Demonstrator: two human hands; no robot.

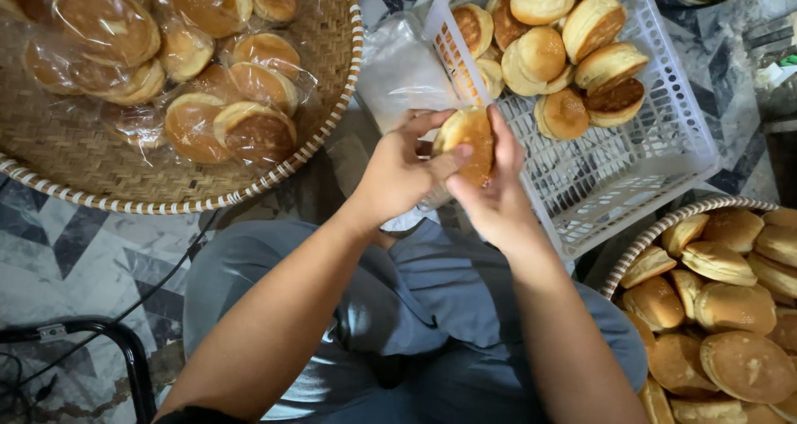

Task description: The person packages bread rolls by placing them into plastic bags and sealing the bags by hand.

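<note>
Both of my hands hold one round golden-brown filled pancake [470, 138] in front of me, above my lap. My left hand [397, 171] grips its left side with the thumb across the front. My right hand [496, 193] cups it from the right and below, fingers curled over the top edge. Just behind the pancake lies a stack of clear plastic bags [398, 71]. I cannot tell whether a bag is around the pancake.
A white plastic crate [631, 171] at upper right holds several bare pancakes [573, 46]. A woven tray [100, 163] at upper left carries several pancakes wrapped in clear plastic [241, 109]. Another woven basket [664, 225] at lower right is full of bare pancakes. A black metal frame [124, 349] stands at lower left on the patterned floor.
</note>
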